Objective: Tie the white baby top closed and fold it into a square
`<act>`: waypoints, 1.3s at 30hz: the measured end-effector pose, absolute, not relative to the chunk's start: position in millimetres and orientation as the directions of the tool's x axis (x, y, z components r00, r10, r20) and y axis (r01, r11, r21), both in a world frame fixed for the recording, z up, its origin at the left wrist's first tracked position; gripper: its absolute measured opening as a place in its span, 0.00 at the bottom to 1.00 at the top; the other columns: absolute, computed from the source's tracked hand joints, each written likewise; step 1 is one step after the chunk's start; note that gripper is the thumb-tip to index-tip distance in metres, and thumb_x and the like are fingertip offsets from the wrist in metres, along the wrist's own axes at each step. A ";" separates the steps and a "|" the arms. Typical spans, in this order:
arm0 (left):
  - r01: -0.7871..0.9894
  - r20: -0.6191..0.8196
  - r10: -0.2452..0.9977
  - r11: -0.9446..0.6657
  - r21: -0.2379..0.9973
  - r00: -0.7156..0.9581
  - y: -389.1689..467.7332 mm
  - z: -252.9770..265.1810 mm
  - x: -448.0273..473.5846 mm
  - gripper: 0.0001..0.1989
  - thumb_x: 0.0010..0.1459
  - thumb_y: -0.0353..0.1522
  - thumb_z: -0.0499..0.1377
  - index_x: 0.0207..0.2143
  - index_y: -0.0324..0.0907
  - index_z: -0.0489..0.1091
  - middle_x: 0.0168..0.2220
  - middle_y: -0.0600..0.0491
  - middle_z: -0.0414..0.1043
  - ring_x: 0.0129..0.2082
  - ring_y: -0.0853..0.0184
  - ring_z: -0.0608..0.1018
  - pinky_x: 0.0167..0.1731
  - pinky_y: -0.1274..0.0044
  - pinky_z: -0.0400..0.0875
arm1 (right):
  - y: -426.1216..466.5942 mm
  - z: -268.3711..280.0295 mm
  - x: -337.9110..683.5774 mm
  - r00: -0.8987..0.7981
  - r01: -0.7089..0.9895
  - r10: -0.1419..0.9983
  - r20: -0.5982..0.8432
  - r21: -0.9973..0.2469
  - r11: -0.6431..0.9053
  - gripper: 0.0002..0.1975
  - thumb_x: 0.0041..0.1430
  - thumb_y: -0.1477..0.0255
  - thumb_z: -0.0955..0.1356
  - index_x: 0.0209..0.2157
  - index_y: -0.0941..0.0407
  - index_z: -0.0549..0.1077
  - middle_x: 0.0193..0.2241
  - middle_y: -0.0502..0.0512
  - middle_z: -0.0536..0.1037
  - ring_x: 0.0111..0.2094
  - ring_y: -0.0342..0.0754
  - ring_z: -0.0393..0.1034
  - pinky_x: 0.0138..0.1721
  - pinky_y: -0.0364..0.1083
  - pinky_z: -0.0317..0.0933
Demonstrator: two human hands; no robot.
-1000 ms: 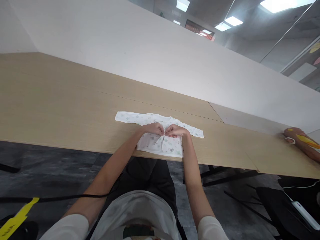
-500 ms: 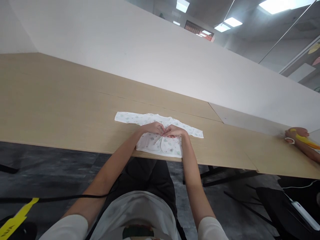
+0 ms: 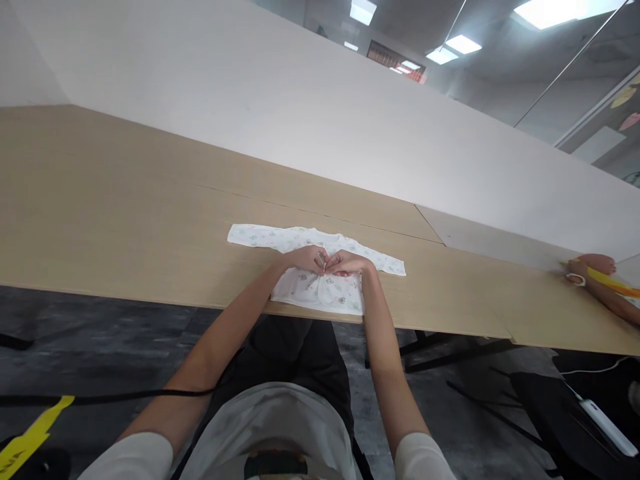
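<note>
A white long-sleeved top [image 3: 345, 293] with small scattered prints lies spread flat on the surface [image 3: 150, 227], sleeves out to both sides, hem beside the near edge. The left hand [image 3: 309, 259] and right hand [image 3: 346, 262] have fingers bunched narrow, pinching its front at the middle. Compared with a second ago, the top lies spread just the same, both hands still meeting there.

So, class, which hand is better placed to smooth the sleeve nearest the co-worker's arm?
Probably the right hand: that sleeve lies on its side of the white shirt; the left hand would reach across.
</note>
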State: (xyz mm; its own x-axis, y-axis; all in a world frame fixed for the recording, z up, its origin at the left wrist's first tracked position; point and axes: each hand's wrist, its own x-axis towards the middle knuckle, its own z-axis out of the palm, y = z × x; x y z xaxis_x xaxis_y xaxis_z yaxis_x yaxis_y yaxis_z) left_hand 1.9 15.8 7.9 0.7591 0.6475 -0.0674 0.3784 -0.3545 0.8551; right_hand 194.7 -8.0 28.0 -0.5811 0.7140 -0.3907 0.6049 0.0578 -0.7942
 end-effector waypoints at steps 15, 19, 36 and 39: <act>0.390 -0.058 0.681 -0.345 0.854 0.730 13.7 10.9 1.2 0.18 0.38 0.34 0.67 0.34 0.40 0.67 0.29 0.52 0.76 0.34 0.62 0.77 0.33 0.77 0.66 | -12.5 32.7 188.7 -0.552 0.625 0.741 -0.382 -0.778 0.064 0.08 0.43 0.70 0.71 0.24 0.61 0.74 0.12 0.44 0.64 0.13 0.35 0.53 0.14 0.37 0.48; 0.465 -0.075 0.714 -0.368 0.805 0.696 15.0 13.2 -2.1 0.20 0.38 0.38 0.67 0.33 0.40 0.69 0.31 0.52 0.76 0.36 0.61 0.77 0.35 0.76 0.67 | -8.6 27.7 191.6 -0.588 0.590 0.720 -0.369 -0.804 0.070 0.08 0.45 0.69 0.71 0.24 0.61 0.73 0.12 0.44 0.64 0.13 0.35 0.52 0.14 0.37 0.47; 0.479 -0.140 0.659 -0.368 0.797 0.739 11.8 15.6 -2.3 0.18 0.38 0.32 0.64 0.36 0.41 0.67 0.31 0.53 0.77 0.35 0.62 0.78 0.33 0.77 0.67 | -10.6 30.2 193.2 -0.558 0.615 0.723 -0.408 -0.788 0.030 0.09 0.43 0.71 0.71 0.28 0.62 0.75 0.10 0.42 0.62 0.13 0.35 0.51 0.14 0.37 0.46; 0.473 -0.129 0.664 -0.370 0.799 0.737 11.1 16.0 -1.2 0.18 0.38 0.32 0.64 0.35 0.41 0.66 0.30 0.54 0.76 0.35 0.62 0.78 0.33 0.77 0.67 | -11.2 31.6 192.0 -0.581 0.599 0.708 -0.401 -0.800 0.038 0.09 0.43 0.70 0.71 0.27 0.62 0.75 0.10 0.42 0.61 0.12 0.35 0.50 0.14 0.37 0.46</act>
State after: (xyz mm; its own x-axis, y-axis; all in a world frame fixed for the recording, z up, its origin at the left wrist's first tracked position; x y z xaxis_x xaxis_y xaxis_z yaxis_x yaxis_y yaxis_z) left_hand -1.2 11.1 16.0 0.7366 0.6639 -0.1289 0.4733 -0.3700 0.7994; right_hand 192.0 -11.2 31.6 -0.5813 0.7079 -0.4012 0.5987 0.0382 -0.8000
